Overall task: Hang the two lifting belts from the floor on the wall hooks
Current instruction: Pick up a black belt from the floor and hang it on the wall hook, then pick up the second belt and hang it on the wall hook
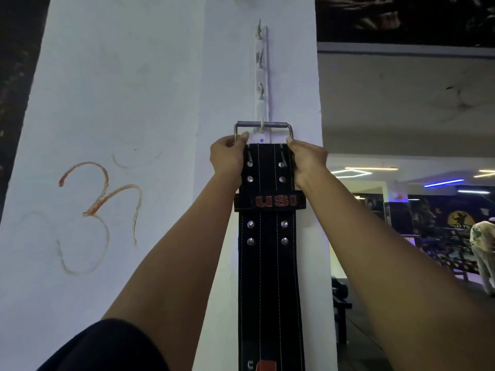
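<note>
A black lifting belt (268, 263) with white stitching, metal rivets and a red "USI" loop hangs flat against the white pillar. Its steel buckle (263, 125) sits over the lowest hook (262, 127) of a white vertical hook rail (261, 76). My left hand (227, 155) grips the belt's top left corner just under the buckle. My right hand (305, 159) grips the top right corner. Three more hooks on the rail above are bare. A second belt is not in view.
The white pillar (120, 103) carries a faded orange drawing on its left face. To the right the gym opens up, with ceiling lights, wall posters, a dark bench (340, 303) low by the pillar, and a person (483, 253) at the far right edge.
</note>
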The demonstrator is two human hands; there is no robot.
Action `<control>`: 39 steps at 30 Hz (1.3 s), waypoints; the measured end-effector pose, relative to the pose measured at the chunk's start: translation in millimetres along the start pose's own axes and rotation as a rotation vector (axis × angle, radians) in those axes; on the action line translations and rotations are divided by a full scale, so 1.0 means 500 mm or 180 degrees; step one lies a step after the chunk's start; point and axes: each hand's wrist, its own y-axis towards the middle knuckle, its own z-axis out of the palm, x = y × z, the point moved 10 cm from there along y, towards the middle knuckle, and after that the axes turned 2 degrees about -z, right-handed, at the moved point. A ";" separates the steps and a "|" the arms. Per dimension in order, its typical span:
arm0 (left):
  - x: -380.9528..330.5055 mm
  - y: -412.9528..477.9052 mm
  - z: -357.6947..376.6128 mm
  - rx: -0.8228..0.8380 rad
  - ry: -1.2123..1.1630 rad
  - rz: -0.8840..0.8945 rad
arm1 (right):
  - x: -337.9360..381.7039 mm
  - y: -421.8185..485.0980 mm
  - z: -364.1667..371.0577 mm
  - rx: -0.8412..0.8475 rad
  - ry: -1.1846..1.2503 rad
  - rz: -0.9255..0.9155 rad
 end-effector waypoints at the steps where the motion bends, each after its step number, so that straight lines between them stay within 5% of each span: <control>1: 0.010 -0.015 -0.002 0.0157 0.0041 -0.0036 | -0.006 -0.015 -0.006 0.0041 0.0024 0.0083; 7: 0.044 -0.117 -0.052 0.0850 0.0356 -0.0284 | -0.005 -0.110 -0.053 0.0055 -0.0128 0.0124; 11: 0.045 -0.208 -0.088 0.0934 0.0516 -0.0396 | -0.006 -0.198 -0.107 -0.0290 -0.0264 0.0205; 20: 0.100 -0.442 -0.167 0.0975 0.0245 -0.1076 | -0.103 -0.410 -0.180 -0.0031 -0.0448 0.0886; 28: 0.227 -0.741 -0.371 0.0623 0.0417 -0.1933 | -0.298 -0.703 -0.223 0.0300 -0.0800 0.1847; 39: 0.355 -1.156 -0.908 -0.0801 0.0970 -0.3252 | -0.678 -1.253 -0.162 0.1050 -0.1110 0.3604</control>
